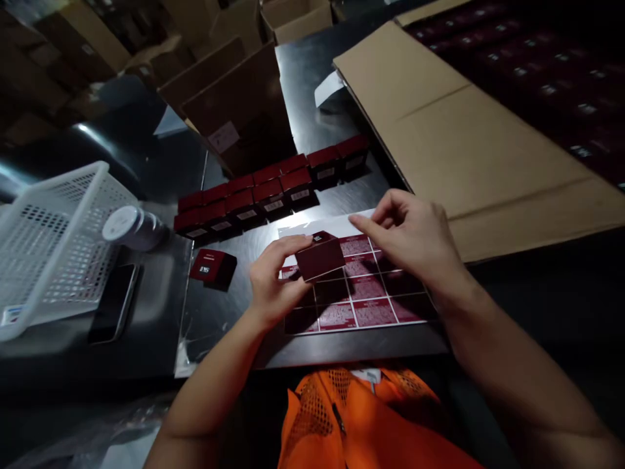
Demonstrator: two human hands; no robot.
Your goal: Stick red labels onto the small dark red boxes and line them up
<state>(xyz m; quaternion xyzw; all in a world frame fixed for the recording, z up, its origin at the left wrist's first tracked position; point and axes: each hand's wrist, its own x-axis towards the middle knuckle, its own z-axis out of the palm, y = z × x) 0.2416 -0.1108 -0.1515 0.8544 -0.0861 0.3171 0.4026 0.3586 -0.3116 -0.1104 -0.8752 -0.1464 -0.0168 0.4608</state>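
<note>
In my left hand (276,277) is a small dark red box (319,257), gripped by its left end with the fingers above and the thumb below. It is held over a sheet of dark red printed labels (374,309) that lies on the metal table. My right hand (415,234) is over the upper right of that sheet, its thumb stretched to the left and its fingers curled in. Whatever those fingers may hold is too small or hidden to make out. Another small red box (213,268) lies alone to the left of the sheet.
Rows of dark red boxes (268,195) stand behind the sheet, before an open carton (239,104). To the left are a white plastic basket (73,241), rolls of tape or labels (131,227) and a phone (114,303). A large carton (439,124) of red boxes fills the right.
</note>
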